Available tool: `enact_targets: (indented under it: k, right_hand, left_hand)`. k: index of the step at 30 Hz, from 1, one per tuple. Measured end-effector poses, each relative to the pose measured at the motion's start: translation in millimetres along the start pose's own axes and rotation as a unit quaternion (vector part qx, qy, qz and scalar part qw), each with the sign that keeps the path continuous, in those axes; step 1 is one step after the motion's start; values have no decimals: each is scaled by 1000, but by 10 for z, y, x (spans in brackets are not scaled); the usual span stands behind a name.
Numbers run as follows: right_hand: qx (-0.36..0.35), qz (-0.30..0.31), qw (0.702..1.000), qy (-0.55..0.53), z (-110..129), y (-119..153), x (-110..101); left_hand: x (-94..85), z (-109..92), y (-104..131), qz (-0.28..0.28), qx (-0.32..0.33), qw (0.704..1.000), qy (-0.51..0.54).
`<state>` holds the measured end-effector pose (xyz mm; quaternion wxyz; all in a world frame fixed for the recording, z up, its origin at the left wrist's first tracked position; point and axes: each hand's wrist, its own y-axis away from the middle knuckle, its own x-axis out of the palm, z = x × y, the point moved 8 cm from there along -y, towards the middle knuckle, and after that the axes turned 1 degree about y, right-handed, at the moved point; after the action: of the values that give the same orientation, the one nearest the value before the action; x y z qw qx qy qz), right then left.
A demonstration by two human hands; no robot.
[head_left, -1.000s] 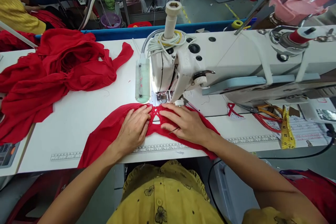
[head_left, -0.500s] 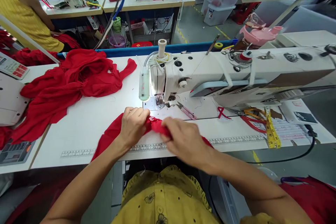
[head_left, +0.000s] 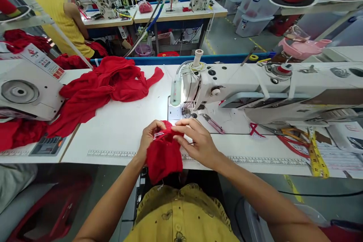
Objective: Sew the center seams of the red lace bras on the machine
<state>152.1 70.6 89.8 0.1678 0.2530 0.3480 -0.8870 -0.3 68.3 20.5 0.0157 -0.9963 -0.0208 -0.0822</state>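
Both hands hold a bunched piece of red fabric (head_left: 165,159) just in front of the sewing machine's needle area. A small white label (head_left: 159,134) shows at its upper edge. My left hand (head_left: 147,140) is closed on the fabric's left side. On the other side, my right hand (head_left: 197,141) pinches the top edge between thumb and fingers. The fabric hangs down over the table's front edge. Behind it stands the white sewing machine (head_left: 232,83) with its lamp (head_left: 176,91) lit. Thread snips (head_left: 213,124) lie on the machine bed, right of the needle.
A heap of red garments (head_left: 113,83) lies on the left of the table (head_left: 113,132). Orange-handled scissors (head_left: 293,133) and a yellow tape measure (head_left: 316,155) sit at the right. Beyond, a person in yellow (head_left: 61,19) sits by other machines. Plastic bins (head_left: 253,20) are stacked behind.
The red fabric, earlier stretched sideways between my hands, now hangs bunched and turned, with its label showing. My hands have come closer together. The camera view has shifted left.
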Motion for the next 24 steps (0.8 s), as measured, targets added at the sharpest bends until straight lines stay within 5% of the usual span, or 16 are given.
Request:
enact_targets:
  k: [7, 12, 19, 22, 24]
  right_hand:
    - [30, 62, 997, -29, -118, -17, 113]
    - [90, 132, 987, -33, -227, 2, 112]
    - [118, 154, 980, -53, -215, -6, 91]
    - [131, 175, 974, -62, -169, -34, 269]
    - [170, 180, 963, -108, -133, -82, 481]
  left_hand:
    - [-24, 13, -11, 46, -47, 998, -8]
    - [-109, -206, 62, 78, 12, 990, -113]
    - [-13, -108, 194, 29, 24, 986, -165]
    - [-207, -68, 268, 3, -6, 982, -187]
    - [-406, -240, 220, 16, -9, 969, -247]
